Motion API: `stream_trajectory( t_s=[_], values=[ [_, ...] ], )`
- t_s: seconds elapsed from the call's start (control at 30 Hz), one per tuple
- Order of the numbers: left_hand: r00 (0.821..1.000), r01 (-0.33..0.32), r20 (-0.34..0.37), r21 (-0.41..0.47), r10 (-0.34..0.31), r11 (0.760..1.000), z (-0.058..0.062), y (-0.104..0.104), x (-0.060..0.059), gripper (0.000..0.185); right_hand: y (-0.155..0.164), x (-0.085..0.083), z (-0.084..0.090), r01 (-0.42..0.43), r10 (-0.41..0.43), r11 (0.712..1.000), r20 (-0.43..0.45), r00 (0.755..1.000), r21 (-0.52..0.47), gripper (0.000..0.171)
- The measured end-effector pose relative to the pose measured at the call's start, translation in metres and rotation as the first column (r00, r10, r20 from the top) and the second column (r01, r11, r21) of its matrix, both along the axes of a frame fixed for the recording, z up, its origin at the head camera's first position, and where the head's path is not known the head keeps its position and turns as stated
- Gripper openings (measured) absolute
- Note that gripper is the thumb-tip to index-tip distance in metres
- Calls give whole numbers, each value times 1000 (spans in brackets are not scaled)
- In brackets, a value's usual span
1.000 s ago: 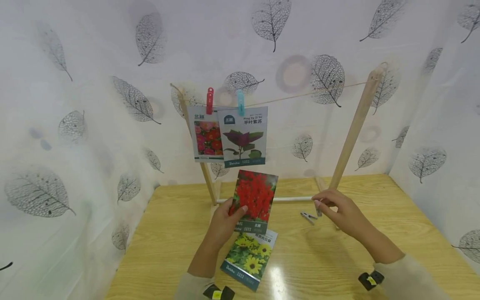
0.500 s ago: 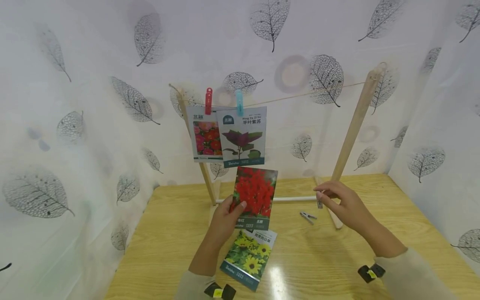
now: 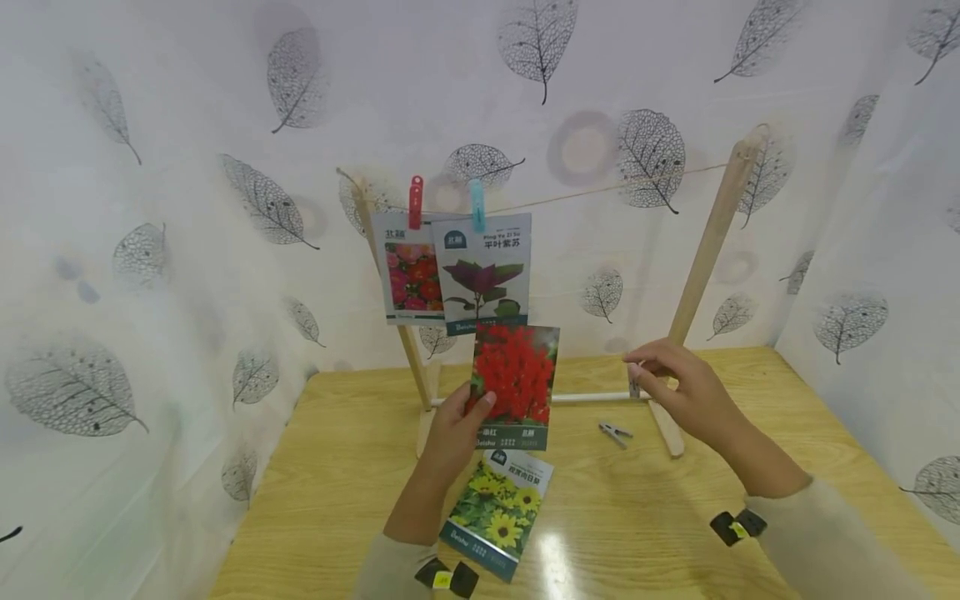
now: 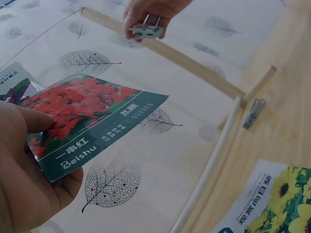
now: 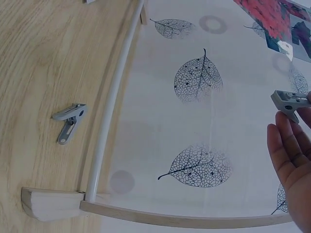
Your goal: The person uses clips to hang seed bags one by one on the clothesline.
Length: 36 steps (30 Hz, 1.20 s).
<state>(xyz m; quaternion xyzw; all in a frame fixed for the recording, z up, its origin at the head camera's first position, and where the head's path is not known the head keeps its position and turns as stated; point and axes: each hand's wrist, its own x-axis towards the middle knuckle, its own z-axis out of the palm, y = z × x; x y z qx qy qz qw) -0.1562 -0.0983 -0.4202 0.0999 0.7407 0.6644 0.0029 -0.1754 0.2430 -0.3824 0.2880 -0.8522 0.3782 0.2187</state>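
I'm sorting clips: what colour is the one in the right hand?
Grey; the clip shows best in the right wrist view.

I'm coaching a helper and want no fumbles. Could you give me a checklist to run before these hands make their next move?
Assuming the next move is probably hanging the packet:
1. Left hand grips the rectangular, glossy red-flower packet: ok.
2. Right hand pinches the small grey plastic clothespin: ok.
3. Thin tan twine has bare length right of the narrow light-blue clothespin: ok.
4. Red-flower packet's top edge meets the twine: not ok, it is below and apart.
5. Held clothespin's jaws are open wide enough: cannot tell.
6. Spare grey V-shaped clothespin lies on the tabletop: ok.
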Motion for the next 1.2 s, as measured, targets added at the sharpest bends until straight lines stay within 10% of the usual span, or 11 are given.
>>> stream_trajectory(
  t_s=[1.2],
  values=[
    [995,-42,-89,-108,33,993,25,11,-12,33,-14,-10,48,-49,45,999,-162,986,-24,34]
  ],
)
